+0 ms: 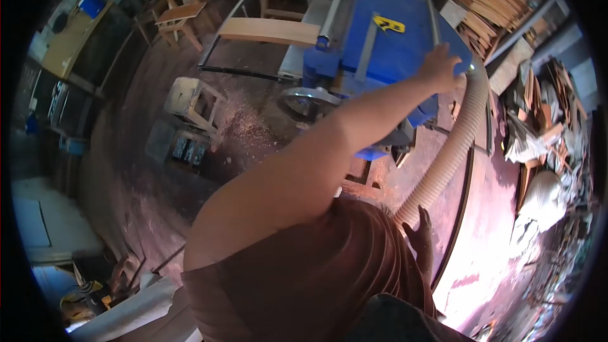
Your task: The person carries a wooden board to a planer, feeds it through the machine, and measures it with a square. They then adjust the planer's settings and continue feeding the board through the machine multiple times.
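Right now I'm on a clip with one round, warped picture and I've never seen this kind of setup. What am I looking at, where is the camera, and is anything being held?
The camera sits on a person's head and looks down, so the wide lens bends the view. The brown cloth at the bottom is their own shirt.

One bare arm stretches out and its hand rests flat on a blue woodworking machine. Which arm it is I cannot tell for certain. The fingers are spread and grip nothing.

The other hand hangs low beside a ribbed hose that runs up to the machine; it looks empty.

A wooden board sticks out of the machine's far side. Sawdust lies on the floor by a small stool, and wood offcuts are stacked at the upper right.
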Tool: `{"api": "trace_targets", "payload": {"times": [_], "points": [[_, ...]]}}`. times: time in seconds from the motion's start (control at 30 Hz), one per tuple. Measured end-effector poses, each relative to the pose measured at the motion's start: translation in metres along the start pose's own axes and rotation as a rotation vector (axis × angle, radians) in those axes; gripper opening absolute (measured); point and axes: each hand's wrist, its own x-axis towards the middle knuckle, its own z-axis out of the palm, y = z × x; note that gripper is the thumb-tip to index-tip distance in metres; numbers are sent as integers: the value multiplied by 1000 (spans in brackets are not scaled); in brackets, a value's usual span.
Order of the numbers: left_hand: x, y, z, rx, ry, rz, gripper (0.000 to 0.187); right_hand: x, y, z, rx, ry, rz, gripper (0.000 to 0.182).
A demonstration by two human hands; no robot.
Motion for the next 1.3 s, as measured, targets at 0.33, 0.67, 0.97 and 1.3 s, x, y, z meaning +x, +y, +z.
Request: {"api": "trace_targets", "payload": {"times": [0.33,0.67,0.97,1.3], "points": [[22,-27,73,205,-276,-279,44,64,30,-43,-7,112,-81,75],[41,-10,77,451,-278,-387,53,178,105,-110,256,400,55,53],[36,-21,75,555,-332,-204,41,332,196,-176,894,604,115,48],[44,8,77,774,-391,-321,58,469,226,-170,1284,282,251,55]]}}
